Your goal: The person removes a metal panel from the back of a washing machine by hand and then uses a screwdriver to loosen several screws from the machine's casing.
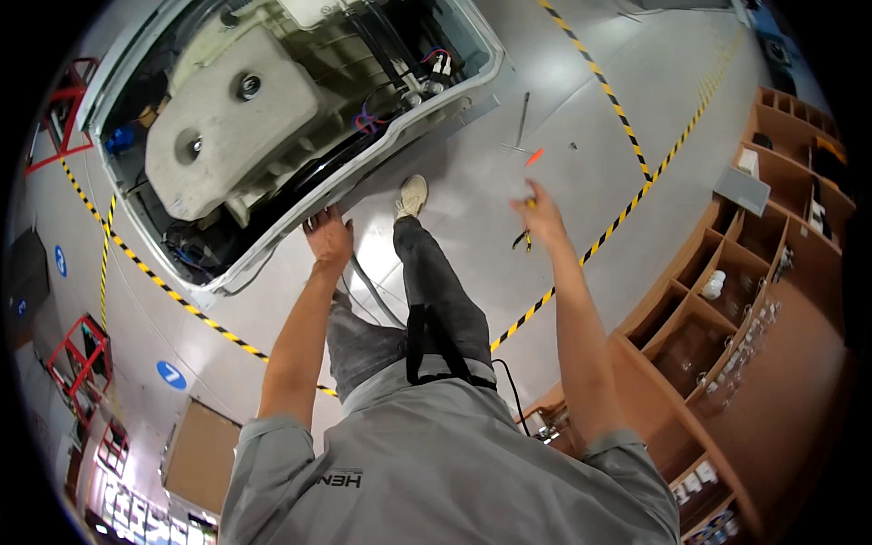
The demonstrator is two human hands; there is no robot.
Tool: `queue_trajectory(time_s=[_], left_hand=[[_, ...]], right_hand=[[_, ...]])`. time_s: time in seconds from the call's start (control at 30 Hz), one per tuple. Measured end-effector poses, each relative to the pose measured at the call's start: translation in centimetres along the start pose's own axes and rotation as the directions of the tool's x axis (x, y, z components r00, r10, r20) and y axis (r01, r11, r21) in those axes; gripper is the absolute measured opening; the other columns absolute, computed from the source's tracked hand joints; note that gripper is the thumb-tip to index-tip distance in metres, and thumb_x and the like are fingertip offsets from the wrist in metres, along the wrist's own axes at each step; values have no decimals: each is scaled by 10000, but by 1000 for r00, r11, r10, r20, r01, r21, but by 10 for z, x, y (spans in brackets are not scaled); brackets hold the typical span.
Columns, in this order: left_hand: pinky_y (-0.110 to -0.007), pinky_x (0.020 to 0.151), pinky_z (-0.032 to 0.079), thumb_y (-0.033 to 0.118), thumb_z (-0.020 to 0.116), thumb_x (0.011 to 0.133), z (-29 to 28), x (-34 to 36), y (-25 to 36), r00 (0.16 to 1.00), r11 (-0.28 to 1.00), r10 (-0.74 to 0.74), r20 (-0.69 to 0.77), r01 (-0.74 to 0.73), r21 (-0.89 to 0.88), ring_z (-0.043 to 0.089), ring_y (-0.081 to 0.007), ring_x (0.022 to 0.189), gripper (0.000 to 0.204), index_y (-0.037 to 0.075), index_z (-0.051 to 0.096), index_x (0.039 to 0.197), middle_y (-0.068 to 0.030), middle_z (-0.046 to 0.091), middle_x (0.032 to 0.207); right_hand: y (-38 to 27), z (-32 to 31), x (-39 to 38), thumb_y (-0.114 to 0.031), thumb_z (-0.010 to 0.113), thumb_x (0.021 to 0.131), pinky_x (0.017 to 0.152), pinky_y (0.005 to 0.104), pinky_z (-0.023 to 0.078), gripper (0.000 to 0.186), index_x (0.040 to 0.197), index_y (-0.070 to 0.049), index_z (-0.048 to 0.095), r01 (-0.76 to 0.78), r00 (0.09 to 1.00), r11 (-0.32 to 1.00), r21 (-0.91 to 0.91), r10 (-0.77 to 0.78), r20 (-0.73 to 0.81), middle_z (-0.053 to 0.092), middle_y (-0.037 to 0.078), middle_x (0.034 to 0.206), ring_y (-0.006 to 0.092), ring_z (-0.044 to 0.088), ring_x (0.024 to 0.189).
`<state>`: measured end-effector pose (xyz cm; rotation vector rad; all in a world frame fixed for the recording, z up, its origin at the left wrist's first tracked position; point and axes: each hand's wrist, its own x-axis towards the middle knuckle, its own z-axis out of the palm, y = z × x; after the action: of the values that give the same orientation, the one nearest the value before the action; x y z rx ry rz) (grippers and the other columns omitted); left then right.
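Note:
An open washing machine (232,127) with a grey concrete weight bolted inside fills the upper left. My left hand (329,241) rests against its near lower edge, fingers apart and their tips touching the rim. Off to the right, above the floor, my right hand (542,216) is closed around small pliers (524,242) with yellow and black parts; the fingers hide some of them. Beyond that hand, a screwdriver with an orange handle (535,157) lies on the floor beside a thin T-shaped metal tool (523,120).
A brown compartment shelf (668,363) with small parts curves along the right. Yellow-black tape (610,95) marks the grey floor. A grey hose (371,286) runs by my legs. Red frames (80,363) and a cardboard box (202,454) stand at the left.

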<state>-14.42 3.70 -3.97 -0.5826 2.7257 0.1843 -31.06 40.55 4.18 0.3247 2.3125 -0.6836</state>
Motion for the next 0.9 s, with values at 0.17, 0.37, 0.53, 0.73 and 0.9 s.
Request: queue_trajectory(time_s=[0.17,0.37,0.53,0.73,0.9], left_hand=[[-463,933,418,221,654,813,34,14,-2,999,997,-23,33,25,-66,578,-341,1049,407,51,555,1170,-161,623,1088],[-441,894,453,172,651,795,19,-9,15,976,993,-29,214,53,-106,584,-319,1035,406,53,554,1171,-150,627,1079],[-435,823,480,175,633,792,33,-37,24,960,984,-81,269,120,-129,625,-306,927,239,57,590,996,-133,634,951],[-444,744,493,132,631,774,46,-59,22,953,953,-79,294,159,-259,646,-329,816,181,60,583,933,-139,648,901],[-433,759,483,112,621,770,35,-61,2,968,957,-45,247,113,-268,645,-326,819,128,64,587,884,-137,658,884]], right_hand=[[-87,-4,127,-236,688,773,876,436,491,650,1361,-129,434,261,949,784,-563,-314,2,512,158,1281,351,589,1044],[-76,-6,166,-136,645,772,769,425,533,372,1134,-88,577,514,813,427,-744,-519,264,558,115,1156,301,614,967],[-34,-5,155,-100,600,792,742,401,534,331,1123,-92,585,560,735,330,-760,-622,272,583,78,1088,273,628,934],[-1,-1,143,-96,603,778,741,383,533,361,1139,-93,584,542,720,246,-803,-629,294,586,68,1192,255,648,900],[4,2,114,-120,635,761,765,384,528,405,1161,-97,582,513,751,242,-824,-590,295,609,79,1184,260,653,890]])
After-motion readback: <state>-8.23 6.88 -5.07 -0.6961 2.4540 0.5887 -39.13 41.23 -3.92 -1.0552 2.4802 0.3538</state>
